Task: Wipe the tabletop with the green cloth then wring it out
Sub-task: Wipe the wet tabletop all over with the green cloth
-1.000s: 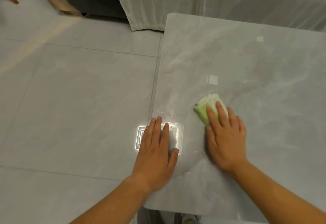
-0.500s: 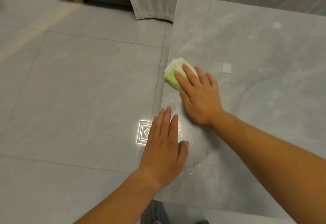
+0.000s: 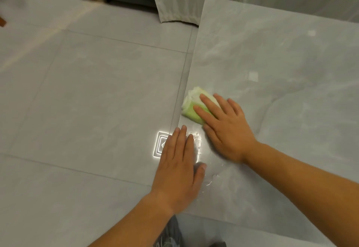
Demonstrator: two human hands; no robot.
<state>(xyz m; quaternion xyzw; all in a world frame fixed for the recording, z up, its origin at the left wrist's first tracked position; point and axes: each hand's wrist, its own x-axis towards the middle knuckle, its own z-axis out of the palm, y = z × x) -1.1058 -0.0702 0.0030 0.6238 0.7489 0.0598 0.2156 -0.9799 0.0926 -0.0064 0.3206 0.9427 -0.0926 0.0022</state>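
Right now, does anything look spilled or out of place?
Only wet streaks on the tabletop beside the left hand, probably from wiping. The right hand presses the green cloth near the table's edge. Nothing looks damaged.

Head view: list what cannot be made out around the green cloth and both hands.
Folded green and white cloth: its near part lies under the fingers of the right hand, so its full shape is hidden.
Grey stone-look tabletop: cut off by the frame's right edge; the patch under the flat left hand is covered.
Dark thing at the bottom edge: cut off and blurred, unidentifiable.
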